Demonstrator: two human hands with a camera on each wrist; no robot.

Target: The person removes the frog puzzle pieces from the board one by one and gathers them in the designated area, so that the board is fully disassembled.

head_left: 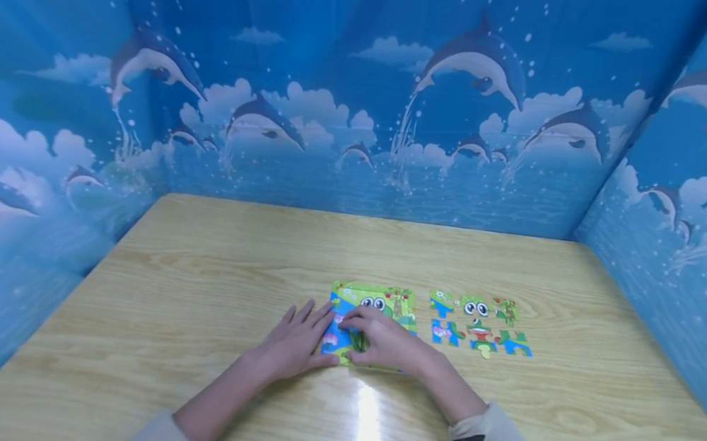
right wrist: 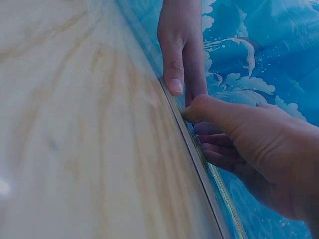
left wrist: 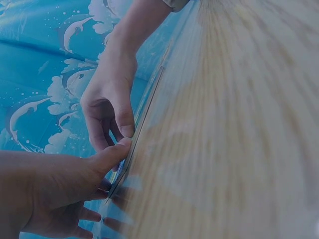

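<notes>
A flat, colourful jigsaw puzzle board (head_left: 409, 304) with a cartoon frog picture lies on the table. Along its left edge rests my left hand (head_left: 297, 339), fingers spread and thumb at the near left corner. My right hand (head_left: 383, 340) reaches over the board from the right, its thumb and curled fingers pinching a green puzzle piece (head_left: 357, 340) low against the board. The fingers hide most of that piece. Both wrist views show the left hand (left wrist: 65, 189) and right hand (right wrist: 259, 149) meeting at the board's thin edge (right wrist: 187, 134).
Right of the board lie several loose puzzle pieces in two rows, among them one with eyes (head_left: 476, 308) and one with a red mouth (head_left: 480, 333). The wooden table (head_left: 229, 251) is bounded by blue dolphin-print curtains (head_left: 317, 68) at the back and sides.
</notes>
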